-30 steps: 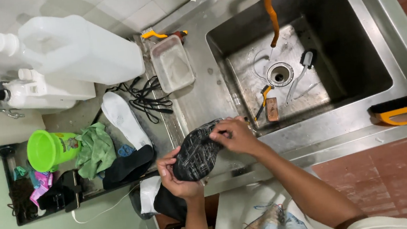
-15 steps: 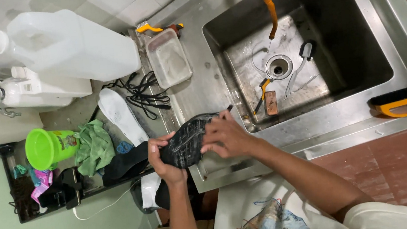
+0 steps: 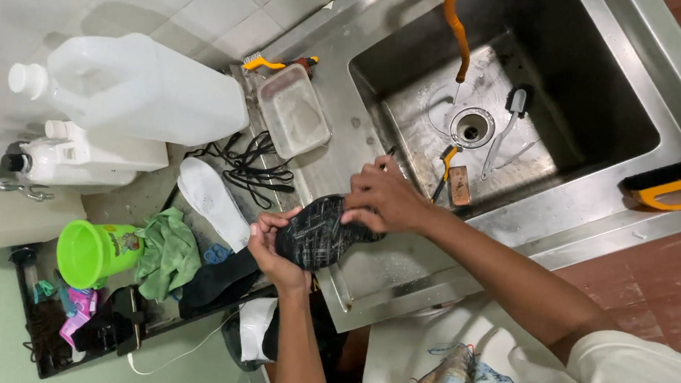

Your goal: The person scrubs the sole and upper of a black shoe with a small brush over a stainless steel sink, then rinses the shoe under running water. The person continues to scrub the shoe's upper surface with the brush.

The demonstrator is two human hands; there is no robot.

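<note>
A black shoe (image 3: 319, 231), sole up with pale scuffs across the tread, is held over the steel counter just left of the sink basin (image 3: 596, 83). My left hand (image 3: 267, 253) grips its heel end. My right hand (image 3: 378, 196) closes on the toe end and holds a thin dark tool (image 3: 389, 153) whose tip sticks up past the fingers. What kind of tool it is cannot be made out.
White insole (image 3: 210, 197), black laces (image 3: 251, 171) and a black insole (image 3: 220, 280) lie left of the shoe. Clear tub (image 3: 293, 109), white jugs (image 3: 139, 90), green cup (image 3: 90, 251) and green cloth (image 3: 167, 250) stand behind. Brushes (image 3: 508, 113) lie in the sink under an orange hose (image 3: 455, 14).
Both hands carried the shoe slightly up and toward the sink edge, turning it more level. My right hand shifted onto the toe end with the thin tool raised.
</note>
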